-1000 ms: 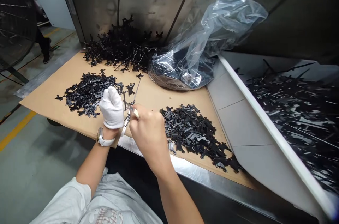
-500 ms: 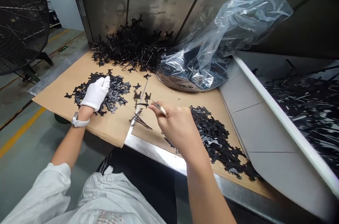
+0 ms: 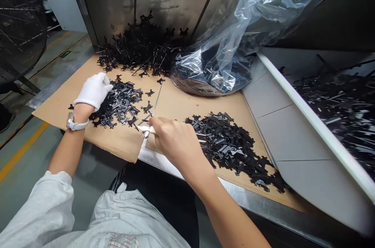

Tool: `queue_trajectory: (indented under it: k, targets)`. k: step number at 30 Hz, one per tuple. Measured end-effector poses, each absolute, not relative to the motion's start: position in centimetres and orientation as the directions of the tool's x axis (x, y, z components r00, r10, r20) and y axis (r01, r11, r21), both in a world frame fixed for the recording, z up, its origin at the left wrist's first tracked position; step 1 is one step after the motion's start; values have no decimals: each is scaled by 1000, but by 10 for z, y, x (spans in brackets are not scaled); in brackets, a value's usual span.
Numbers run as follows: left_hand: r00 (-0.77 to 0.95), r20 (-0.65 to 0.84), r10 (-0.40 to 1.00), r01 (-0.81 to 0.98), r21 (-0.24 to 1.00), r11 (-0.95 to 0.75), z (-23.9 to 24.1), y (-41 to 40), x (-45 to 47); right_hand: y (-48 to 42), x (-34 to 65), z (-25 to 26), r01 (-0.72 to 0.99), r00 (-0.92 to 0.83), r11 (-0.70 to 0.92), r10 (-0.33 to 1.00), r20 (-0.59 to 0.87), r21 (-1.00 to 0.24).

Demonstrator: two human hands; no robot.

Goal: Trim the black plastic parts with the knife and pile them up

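Observation:
My left hand [image 3: 94,91], in a white glove, is at the upper left side of a pile of small black plastic parts [image 3: 121,101] on cardboard. Its fingers are curled together, and whatever they pinch is hidden. My bare right hand [image 3: 172,134] grips a small knife [image 3: 145,129], its pale end pointing left over the seam between two cardboard sheets. Thin black sticks lie partly hidden by this hand. A few loose black parts [image 3: 147,106] lie between the left pile and my right hand. To the right of that hand spreads another pile of black parts [image 3: 231,142].
A tall heap of black parts on stems [image 3: 140,47] stands at the back. Beside it sits a clear plastic bag [image 3: 213,72] with dark contents. A white-edged panel [image 3: 299,123] borders the right side, with more black parts [image 3: 340,99] beyond. A large fan [image 3: 20,25] stands left.
My left hand has moved left and up from the pile's middle, its fingers now curled. My right hand has shifted left and slightly down with the knife, covering the thin sticks.

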State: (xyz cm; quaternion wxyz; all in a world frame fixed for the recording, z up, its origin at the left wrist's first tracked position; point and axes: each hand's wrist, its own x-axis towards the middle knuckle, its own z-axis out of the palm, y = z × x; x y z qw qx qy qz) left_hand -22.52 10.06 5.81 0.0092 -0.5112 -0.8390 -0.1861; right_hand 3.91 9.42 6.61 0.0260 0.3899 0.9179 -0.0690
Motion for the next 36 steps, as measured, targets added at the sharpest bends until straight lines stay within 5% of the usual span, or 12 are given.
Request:
queue_trajectory:
  k: [5, 9, 13, 18, 21, 23, 25, 28, 30, 33, 36]
  targets:
    - [-327, 154, 932, 783, 596, 176, 53, 90, -189, 87, 33, 70, 661, -749, 747, 654, -106, -65]
    - [-155, 113, 981, 809, 584, 61, 31, 80, -146, 86, 31, 68, 629, -777, 777, 627, -53, -32]
    - [-210, 131, 969, 816, 569, 100, 21, 75, -125, 89, 40, 66, 622, -783, 781, 622, -10, -46]
    - [-387, 5, 922, 278, 954, 111, 25, 80, -114, 95, 50, 61, 641, -713, 719, 687, 136, -270]
    - [-285, -218, 933, -49, 976, 213, 34, 82, -112, 100, 57, 51, 561, -657, 664, 720, 222, -494]
    - [-215, -287, 934, -79, 958, 276, 40, 83, -119, 103, 64, 44, 542, -577, 623, 764, 289, -564]
    - [-292, -216, 932, 143, 953, 266, 43, 85, -137, 104, 71, 37, 575, -500, 584, 805, 320, -573]
    - [-433, 40, 900, 560, 795, 234, 41, 93, -174, 102, 73, 28, 653, -493, 538, 836, 240, -534]
    - [-382, 172, 908, 851, 449, 273, 37, 100, -197, 99, 66, 23, 708, -508, 511, 848, 153, -488]
    - [-309, 152, 939, 948, -34, 318, 32, 107, -215, 95, 54, 16, 760, -529, 507, 846, 65, -406]
    - [-347, 170, 922, 912, -167, 374, 29, 108, -217, 91, 51, 14, 785, -556, 527, 831, 6, -325]
